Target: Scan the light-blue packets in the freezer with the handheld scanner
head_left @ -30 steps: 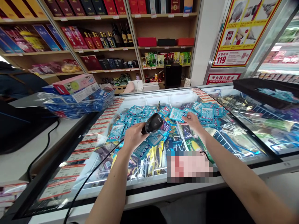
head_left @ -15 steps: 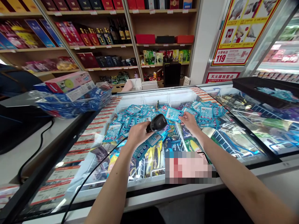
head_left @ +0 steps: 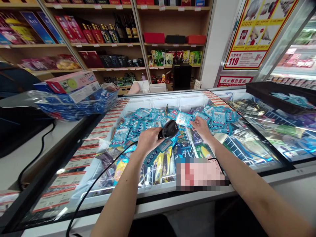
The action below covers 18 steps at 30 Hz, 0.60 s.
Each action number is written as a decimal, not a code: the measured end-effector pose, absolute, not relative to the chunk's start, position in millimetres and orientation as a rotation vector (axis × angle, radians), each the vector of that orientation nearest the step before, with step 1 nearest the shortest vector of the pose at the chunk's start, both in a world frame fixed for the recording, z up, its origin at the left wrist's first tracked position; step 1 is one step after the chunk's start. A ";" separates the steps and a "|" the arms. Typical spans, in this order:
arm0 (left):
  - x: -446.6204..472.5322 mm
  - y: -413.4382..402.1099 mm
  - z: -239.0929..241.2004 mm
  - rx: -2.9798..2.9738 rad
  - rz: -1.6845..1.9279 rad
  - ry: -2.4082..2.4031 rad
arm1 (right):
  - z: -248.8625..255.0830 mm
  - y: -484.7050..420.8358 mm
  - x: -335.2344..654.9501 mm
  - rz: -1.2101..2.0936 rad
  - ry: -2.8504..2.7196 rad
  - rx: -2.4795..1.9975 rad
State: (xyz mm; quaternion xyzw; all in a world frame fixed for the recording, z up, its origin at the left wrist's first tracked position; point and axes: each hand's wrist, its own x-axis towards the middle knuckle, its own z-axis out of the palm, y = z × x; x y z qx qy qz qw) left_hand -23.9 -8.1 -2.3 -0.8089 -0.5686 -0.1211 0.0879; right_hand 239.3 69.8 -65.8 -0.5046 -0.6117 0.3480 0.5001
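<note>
My left hand [head_left: 148,140] is closed round the grip of a black barcode scanner [head_left: 169,129], whose black cable [head_left: 98,182] trails down to the lower left. The scanner's head faces a light blue packet [head_left: 182,118] that my right hand [head_left: 200,126] pinches by its right edge, just above the chest freezer. Below both hands lie several more blue packets [head_left: 148,120] heaped over the freezer's wire baskets.
The open chest freezer [head_left: 158,98] holds wrapped ice creams. Its front rim carries a pixelated object [head_left: 201,174]. A counter [head_left: 14,171] to the left bears stacked boxes [head_left: 74,89]. Shelves of bottles and boxes [head_left: 111,36] stand behind. A black basket [head_left: 281,95] sits at right.
The scanner has moved right, closer to the blue packet, which my right hand has lifted slightly. The view has tilted down a little.
</note>
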 end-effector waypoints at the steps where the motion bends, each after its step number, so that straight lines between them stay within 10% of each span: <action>1: -24.2 -8.1 -3.0 -2.409 -0.369 -1.683 | -66.4 70.2 239.3 0.838 -1.482 -1.220; 10: -28.9 -9.6 -2.1 -2.383 -0.420 -1.700 | -66.3 66.7 239.8 0.685 -1.537 -1.251; 18: -49.3 -12.0 1.8 -2.233 -0.447 -1.812 | -57.7 49.6 242.1 -0.209 -1.717 -1.641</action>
